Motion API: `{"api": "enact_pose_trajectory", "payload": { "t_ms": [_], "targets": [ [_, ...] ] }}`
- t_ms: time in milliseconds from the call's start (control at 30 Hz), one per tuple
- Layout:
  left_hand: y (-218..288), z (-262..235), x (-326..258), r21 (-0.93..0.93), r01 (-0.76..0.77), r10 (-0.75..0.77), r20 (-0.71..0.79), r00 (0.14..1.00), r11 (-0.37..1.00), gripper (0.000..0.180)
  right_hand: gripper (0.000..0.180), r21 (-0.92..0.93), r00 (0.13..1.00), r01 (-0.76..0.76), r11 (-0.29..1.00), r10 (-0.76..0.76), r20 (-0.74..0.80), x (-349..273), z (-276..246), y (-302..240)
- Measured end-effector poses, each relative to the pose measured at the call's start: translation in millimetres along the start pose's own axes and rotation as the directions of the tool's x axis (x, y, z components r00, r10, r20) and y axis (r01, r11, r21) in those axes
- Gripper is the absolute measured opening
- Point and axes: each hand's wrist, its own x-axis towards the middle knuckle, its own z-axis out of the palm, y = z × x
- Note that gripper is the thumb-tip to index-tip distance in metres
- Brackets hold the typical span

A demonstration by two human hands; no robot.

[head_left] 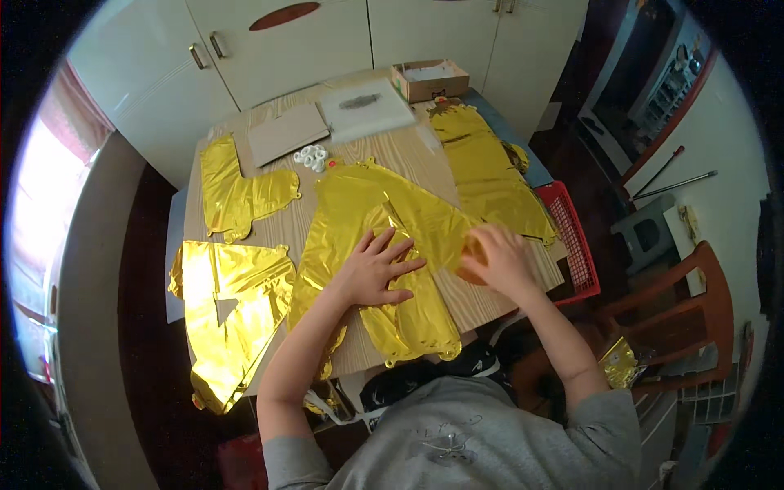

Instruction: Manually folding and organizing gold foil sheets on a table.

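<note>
A large flat gold foil balloon (351, 204) lies over the middle of the table, uninflated, with small tabs along its edges. A folded part of it reaches toward the front edge. My left hand (377, 268) presses on it, palm down and fingers spread. To the right, my right hand (500, 260) has its fingers curled round the foil's right edge, which looks orange and slightly blurred there. The fingertips are partly hidden. Other flat gold foil balloons lie around: one at the upper left (245, 192), one at the lower left (233, 282), and a stack at the right (482, 159).
Toward the back are a grey-brown board (287, 133), a clear plastic bag (367, 110), white rings (310, 157) and an open cardboard box (430, 80). A red plastic basket (576, 241) stands by the table's right side, near a wooden chair (710, 302). White cabinets (286, 49) stand behind.
</note>
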Motion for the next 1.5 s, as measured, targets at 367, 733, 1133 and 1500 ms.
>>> {"api": "enact_pose_trajectory", "payload": {
  "t_ms": [367, 733, 1133, 1500],
  "targets": [
    [0, -4, 9, 0.045, -0.019, 0.016, 0.069, 0.997, 0.999, 0.065, 0.057, 0.360, 0.958, -0.269, 0.894, 0.286, 0.006, -17, 12, 38],
    [-7, 4, 14, 0.086, -0.012, 0.011, 0.013, 1.000, 0.996, 0.066, 0.058, 0.583, 0.946, -0.241, 0.776, 0.323, -0.038, -17, 2, 25],
    [-9, 0, 8, 0.053, 0.003, -0.006, 0.066, 0.998, 0.999, 0.071, 0.069, 0.001, 0.939, -0.343, 0.939, 0.343, -0.025, -18, -1, 20],
    [-10, -2, 11, 0.036, -0.005, 0.004, 0.029, 1.000, 0.999, 0.072, 0.015, 0.236, 0.941, -0.289, 0.928, 0.321, -0.109, -9, 14, 44]
  ]
}}
